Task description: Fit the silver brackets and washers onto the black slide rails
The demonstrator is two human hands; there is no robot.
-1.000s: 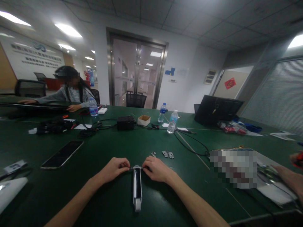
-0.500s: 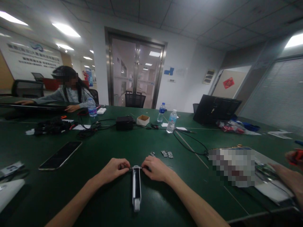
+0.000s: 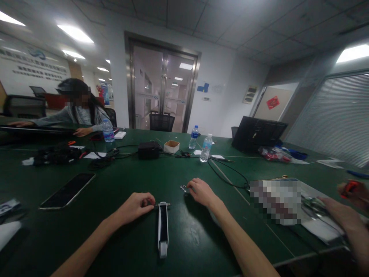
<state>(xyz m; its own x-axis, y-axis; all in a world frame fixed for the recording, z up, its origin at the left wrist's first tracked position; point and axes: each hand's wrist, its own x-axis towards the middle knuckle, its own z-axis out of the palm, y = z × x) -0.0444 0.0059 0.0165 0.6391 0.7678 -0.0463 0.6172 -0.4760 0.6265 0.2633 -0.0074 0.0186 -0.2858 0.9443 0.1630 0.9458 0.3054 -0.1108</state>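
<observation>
My left hand [image 3: 138,204] pinches the left end of a thin metal rod [image 3: 168,204], which crosses the top of a long narrow white frame [image 3: 163,231]. The frame has a dark inside and lies lengthwise on the table in front of me. Farther right, my right hand [image 3: 202,192] reaches over the table, its fingers bent and slightly apart, holding nothing that I can see. Its fingertips are beside several small metal rings [image 3: 183,188]; whether they touch is unclear. The flat metal pieces behind the rings are hidden by this hand.
A phone [image 3: 68,191] lies at left. Behind stand a black box [image 3: 149,150], a small open carton [image 3: 172,146] and water bottles [image 3: 205,148]. A cable [image 3: 223,176] runs right. Another person's hand [image 3: 338,213] works at the right; another person sits far left.
My right hand has let go of the rod's right end and moved right and away from me to the small rings, covering the flat metal pieces. My left hand stays at the rod.
</observation>
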